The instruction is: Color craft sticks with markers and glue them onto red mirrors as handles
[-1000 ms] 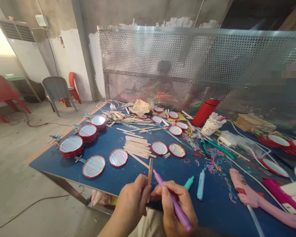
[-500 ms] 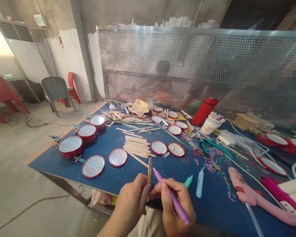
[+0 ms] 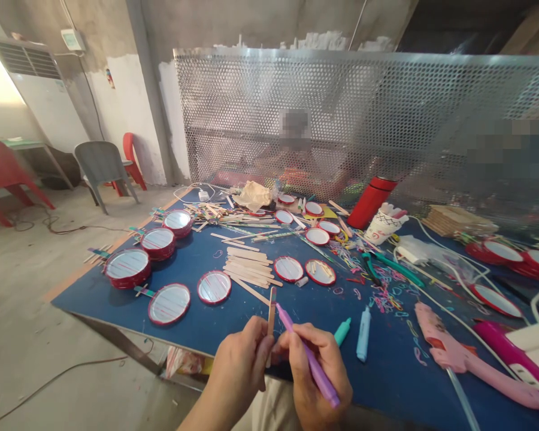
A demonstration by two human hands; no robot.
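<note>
My left hand (image 3: pixel 245 353) pinches a wooden craft stick (image 3: pixel 272 323) upright near the table's front edge; its upper end bears coloured marks. A purple marker (image 3: pixel 312 362) is gripped like a pen in my right hand (image 3: pixel 321 371), its tip at or close beside the stick. Just beyond lies a pile of plain craft sticks (image 3: pixel 249 266). To the right of my hands rest a green marker (image 3: pixel 342 331) and a light blue marker (image 3: pixel 363 334). Round red-rimmed discs (image 3: pixel 214 287) lie to the left, one with a coloured stick attached.
Stacked red-rimmed discs (image 3: pixel 128 267) stand at the table's left. A pink glue gun (image 3: pixel 471 365), green-handled pliers (image 3: pixel 397 269), loose rubber bands (image 3: pixel 393 293) and cables occupy the right. Behind are a red flask (image 3: pixel 372 202), a cup of markers (image 3: pixel 383 226) and a perforated metal panel (image 3: pixel 251 108).
My right hand and the purple marker have shifted slightly left, the tip a little nearer the stick. The left hand holds the stick almost still.
</note>
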